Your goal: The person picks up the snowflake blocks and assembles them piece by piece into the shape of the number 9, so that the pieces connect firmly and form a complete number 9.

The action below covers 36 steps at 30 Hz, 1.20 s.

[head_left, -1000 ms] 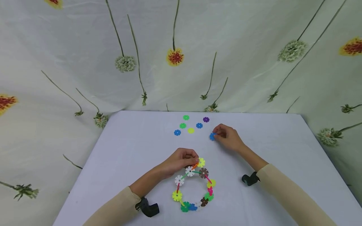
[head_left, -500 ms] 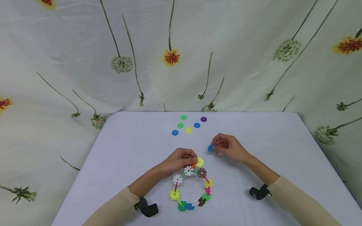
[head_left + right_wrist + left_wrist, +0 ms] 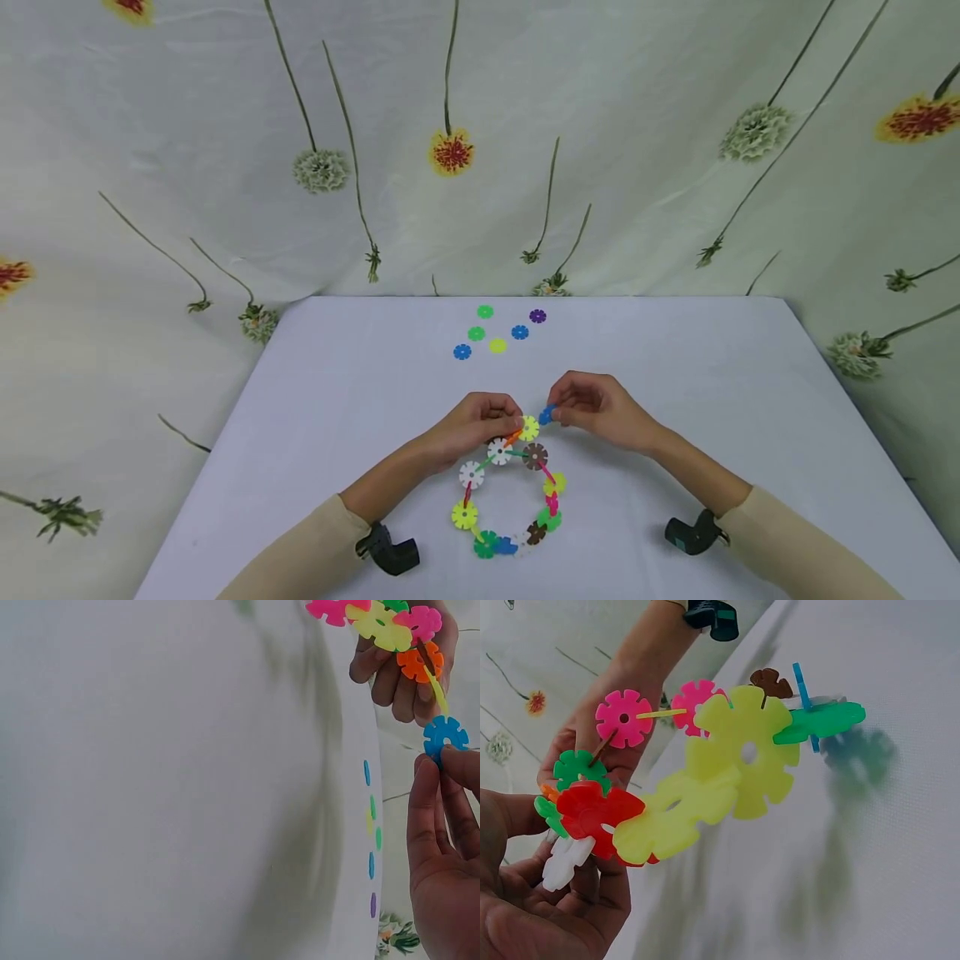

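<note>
A closed ring of slotted plastic flower discs [image 3: 472,474] in many colours is held up over the white table. My left hand [image 3: 472,425] pinches it at the top by an orange disc [image 3: 513,437]. A yellow disc [image 3: 529,428] sticks out from that spot. Between thumb and fingertips my right hand [image 3: 600,412] pinches a blue flower disc [image 3: 547,414], just right of the yellow one. In the right wrist view the blue disc [image 3: 445,736] sits at the yellow disc's edge [image 3: 436,691]; whether they touch I cannot tell. The left fingers partly hide the orange disc.
Several loose flower discs lie at the table's far side: green [image 3: 476,333], blue [image 3: 462,352], yellow [image 3: 497,345] and purple [image 3: 537,316]. Behind the white table [image 3: 360,358] hangs a flower-patterned cloth [image 3: 645,150]. Each wrist wears a small black camera [image 3: 693,533].
My right hand has brought the blue disc toward me and left, from near the loose discs to beside the ring's yellow disc. The left hand has kept its hold, almost still.
</note>
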### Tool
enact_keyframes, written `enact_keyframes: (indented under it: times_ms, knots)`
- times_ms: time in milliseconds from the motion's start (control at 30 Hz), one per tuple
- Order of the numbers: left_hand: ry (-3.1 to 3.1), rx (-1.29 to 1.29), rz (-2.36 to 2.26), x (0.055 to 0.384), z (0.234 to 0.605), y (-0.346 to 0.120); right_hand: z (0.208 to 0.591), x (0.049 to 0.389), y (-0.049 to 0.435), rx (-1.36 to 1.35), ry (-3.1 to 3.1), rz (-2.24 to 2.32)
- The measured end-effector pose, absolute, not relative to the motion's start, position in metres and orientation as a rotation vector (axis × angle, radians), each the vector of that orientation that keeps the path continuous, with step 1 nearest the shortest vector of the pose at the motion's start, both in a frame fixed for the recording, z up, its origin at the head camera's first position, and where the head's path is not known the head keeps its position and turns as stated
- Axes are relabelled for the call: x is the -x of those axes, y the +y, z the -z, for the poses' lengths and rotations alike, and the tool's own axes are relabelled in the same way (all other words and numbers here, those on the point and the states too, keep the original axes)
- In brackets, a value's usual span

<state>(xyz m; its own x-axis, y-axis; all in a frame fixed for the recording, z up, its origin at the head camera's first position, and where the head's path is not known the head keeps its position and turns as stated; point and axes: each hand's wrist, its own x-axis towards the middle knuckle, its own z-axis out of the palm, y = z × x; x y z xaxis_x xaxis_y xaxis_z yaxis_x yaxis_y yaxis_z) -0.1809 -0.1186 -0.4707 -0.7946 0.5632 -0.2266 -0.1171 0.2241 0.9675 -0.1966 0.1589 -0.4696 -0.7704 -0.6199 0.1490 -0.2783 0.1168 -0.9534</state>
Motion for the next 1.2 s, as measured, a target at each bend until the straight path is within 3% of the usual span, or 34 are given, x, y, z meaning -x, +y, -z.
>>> enact_keyframes:
  times_ms: [767, 1200]
  knots:
    - [2.072, -0.484, -1.579, 0.178, 0.469, -0.11, 0.466, 0.184, 0.151, 0.902, 2.395, 1.633]
    - [2.128, -0.539, -1.553, 0.182, 0.479, -0.102, 0.473, 0.174, 0.15, 1.113, 2.728, 1.439]
